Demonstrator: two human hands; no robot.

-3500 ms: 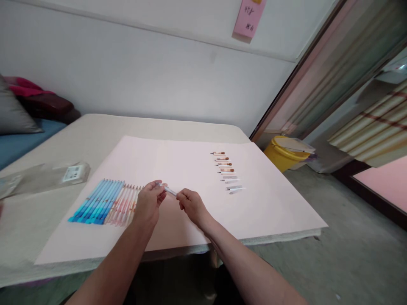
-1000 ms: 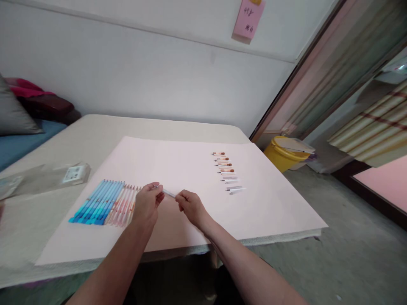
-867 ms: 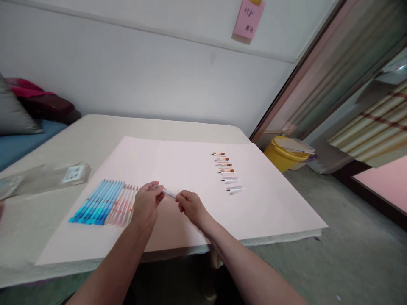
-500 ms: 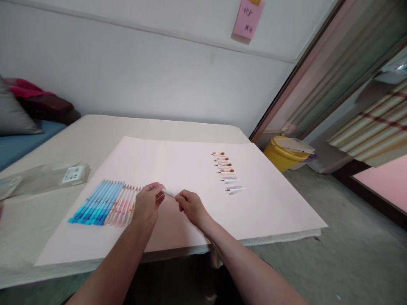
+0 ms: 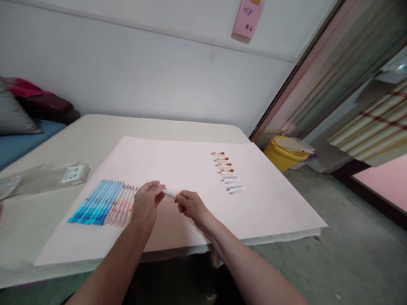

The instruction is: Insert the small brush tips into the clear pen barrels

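A slim whitish pen [image 5: 168,193] spans the gap between my two hands above the pink sheet [image 5: 178,161]. My left hand [image 5: 148,201] pinches its left end, and my right hand [image 5: 190,205] is closed round the right end. Left of my left hand lies a row of blue pens [image 5: 97,203], with pale pink pens [image 5: 122,205] beside them, partly hidden by that hand. To the right of my right hand, several pen parts with dark tips lie in a column: brown-and-orange ones [image 5: 227,170] at the back and clear whitish ones [image 5: 234,187] nearer.
A clear plastic bag with a white label [image 5: 72,174] lies on the table [image 5: 95,127] at the left. Beyond the right side stands a yellow bin [image 5: 280,156]. A grey cushion [image 5: 14,114] is at the far left, and a pink note [image 5: 248,19] hangs on the wall.
My left hand has shifted very slightly to the left. The pen is still held between both hands, and the laid-out pens and parts have not moved.
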